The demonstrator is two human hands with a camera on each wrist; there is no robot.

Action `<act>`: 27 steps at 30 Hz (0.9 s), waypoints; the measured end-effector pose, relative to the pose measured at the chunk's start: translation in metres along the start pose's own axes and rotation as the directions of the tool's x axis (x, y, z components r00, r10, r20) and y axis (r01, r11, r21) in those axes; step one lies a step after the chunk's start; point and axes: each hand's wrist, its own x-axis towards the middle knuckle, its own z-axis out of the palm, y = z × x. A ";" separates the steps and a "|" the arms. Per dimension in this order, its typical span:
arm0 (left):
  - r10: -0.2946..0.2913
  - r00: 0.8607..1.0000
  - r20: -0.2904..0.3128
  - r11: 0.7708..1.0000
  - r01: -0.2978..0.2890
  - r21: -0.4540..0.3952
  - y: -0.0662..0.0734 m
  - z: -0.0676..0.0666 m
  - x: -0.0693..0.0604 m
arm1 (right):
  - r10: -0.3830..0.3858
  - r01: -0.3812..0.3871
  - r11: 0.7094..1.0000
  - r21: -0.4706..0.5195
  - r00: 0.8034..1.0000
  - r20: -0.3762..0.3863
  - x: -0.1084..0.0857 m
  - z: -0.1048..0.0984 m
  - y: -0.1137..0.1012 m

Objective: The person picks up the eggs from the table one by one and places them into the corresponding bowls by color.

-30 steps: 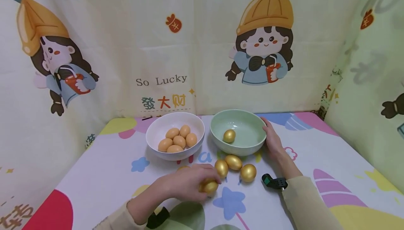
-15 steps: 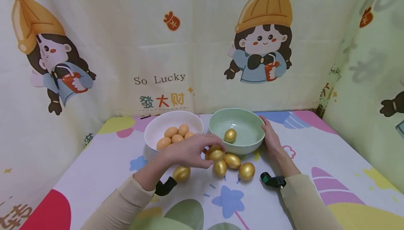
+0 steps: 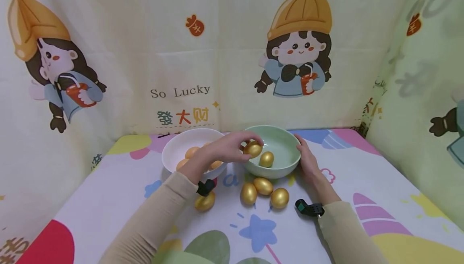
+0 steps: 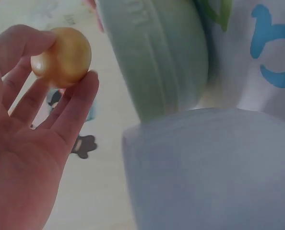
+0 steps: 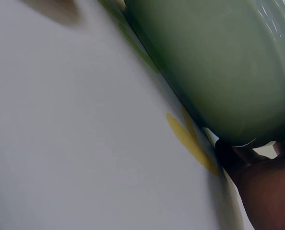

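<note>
My left hand point(image 3: 232, 147) pinches a golden egg point(image 3: 253, 149) between thumb and fingertips, at the left rim of the green bowl point(image 3: 286, 170). In the left wrist view the held egg point(image 4: 68, 57) appears beside that bowl's outer wall point(image 4: 157, 57). Another golden egg point(image 3: 266, 159) lies inside the bowl. My right hand point(image 3: 309, 161) holds the bowl at its right side; some of its fingers are hidden behind the wall. In the right wrist view the fingers point(image 5: 248, 155) touch the bowl's outside. Several golden eggs, one of them here point(image 3: 280, 198), lie on the table in front.
To the left stands a white bowl point(image 3: 172, 151) holding several brown eggs point(image 3: 191, 152), partly covered by my left arm. A single golden egg point(image 3: 205, 202) lies below my left wrist. A patterned cloth point(image 3: 119, 199) covers the table, and printed curtains point(image 3: 235, 75) enclose the back and sides.
My left hand has lifted a golden egg off the table and carried it forward, up to the green bowl's rim. The right hand has stayed at the bowl.
</note>
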 end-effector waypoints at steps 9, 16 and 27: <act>-0.062 0.997 0.055 0.993 0.056 0.102 -0.020 0.003 0.037 | -0.002 0.002 1.000 -0.006 1.000 -0.017 0.000 0.002 0.001; -0.147 0.982 0.121 0.979 0.127 0.159 -0.030 0.007 0.053 | -0.014 0.015 1.000 0.027 1.000 -0.018 0.001 0.001 0.000; -0.156 0.971 0.181 0.966 0.112 0.232 -0.037 0.012 0.067 | -0.006 0.006 1.000 0.018 1.000 -0.016 -0.001 0.002 0.000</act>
